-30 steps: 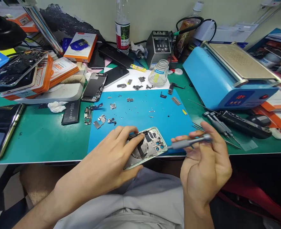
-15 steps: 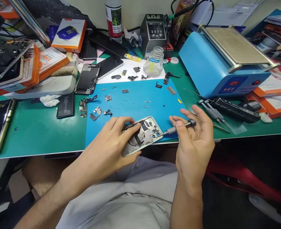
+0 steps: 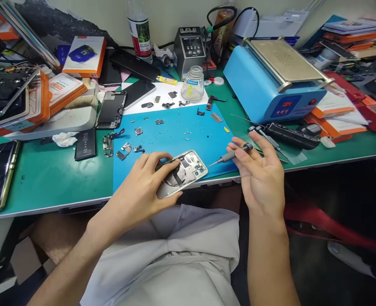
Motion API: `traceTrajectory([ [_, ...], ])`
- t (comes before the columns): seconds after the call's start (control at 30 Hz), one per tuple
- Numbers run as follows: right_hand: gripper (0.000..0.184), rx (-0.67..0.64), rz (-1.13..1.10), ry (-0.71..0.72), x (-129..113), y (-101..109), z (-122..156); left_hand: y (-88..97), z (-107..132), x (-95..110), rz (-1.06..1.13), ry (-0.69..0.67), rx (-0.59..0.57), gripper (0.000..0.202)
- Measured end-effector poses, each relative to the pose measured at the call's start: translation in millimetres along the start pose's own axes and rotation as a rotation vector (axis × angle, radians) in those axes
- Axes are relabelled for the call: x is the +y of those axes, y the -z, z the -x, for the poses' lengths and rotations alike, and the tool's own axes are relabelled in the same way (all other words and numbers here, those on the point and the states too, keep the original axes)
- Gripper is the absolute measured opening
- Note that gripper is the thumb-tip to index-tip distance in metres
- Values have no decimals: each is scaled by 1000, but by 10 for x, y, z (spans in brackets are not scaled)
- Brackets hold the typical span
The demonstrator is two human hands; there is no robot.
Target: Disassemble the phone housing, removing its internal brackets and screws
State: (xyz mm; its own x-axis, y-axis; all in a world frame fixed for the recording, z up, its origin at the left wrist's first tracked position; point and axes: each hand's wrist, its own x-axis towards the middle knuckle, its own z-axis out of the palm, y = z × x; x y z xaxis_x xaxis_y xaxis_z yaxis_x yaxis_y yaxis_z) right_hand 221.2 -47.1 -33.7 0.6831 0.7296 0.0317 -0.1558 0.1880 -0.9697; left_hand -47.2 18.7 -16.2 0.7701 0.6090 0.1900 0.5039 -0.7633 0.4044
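My left hand (image 3: 149,180) is closed around an opened phone housing (image 3: 188,176), thumb and fingers on its edges and inside. The housing is tilted over the front edge of the blue mat (image 3: 171,142), its inner side with a round coil facing up. Between the thumb and fingers of my right hand (image 3: 259,168) is a small grey screwdriver (image 3: 229,155). Its thin tip points left, close to the camera corner of the housing, with a small gap. Several tiny screws and small phone parts (image 3: 138,131) lie on the mat.
A black battery (image 3: 86,144) and a phone screen (image 3: 111,109) lie left of the mat. Behind it stand a glass jar (image 3: 192,87) and a soldering station (image 3: 190,49). To the right are a blue heating plate machine (image 3: 254,80) and a black-handled tool (image 3: 291,135).
The screwdriver tip has come away from the housing's corner as my right hand drew back. My left hand still holds the housing. The whole view has shifted somewhat.
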Motion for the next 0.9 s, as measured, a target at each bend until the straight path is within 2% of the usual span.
traceTrajectory([
  [0.13,59,70,-99,36,-17,70,-146,-6,12,-7,-19,5,-3,59],
  [0.23,56,73,-143,29,-35,76,-176,6,-11,-10,-17,12,-6,58],
  [0.4,55,39,-210,-56,-40,-57,-26,2,-77,-30,9,15,96,35],
  [0.53,52,23,-237,-84,-41,-131,120,-18,-97,-59,88,24,160,31],
  [0.67,52,43,-258,-73,-54,-96,190,10,-89,-55,120,49,198,27],
  [0.83,48,39,-257,-66,-105,-94,370,85,-50,165,162,109,364,24],
  [0.9,44,27,-241,-59,-134,-131,481,88,-24,309,304,95,349,34],
])
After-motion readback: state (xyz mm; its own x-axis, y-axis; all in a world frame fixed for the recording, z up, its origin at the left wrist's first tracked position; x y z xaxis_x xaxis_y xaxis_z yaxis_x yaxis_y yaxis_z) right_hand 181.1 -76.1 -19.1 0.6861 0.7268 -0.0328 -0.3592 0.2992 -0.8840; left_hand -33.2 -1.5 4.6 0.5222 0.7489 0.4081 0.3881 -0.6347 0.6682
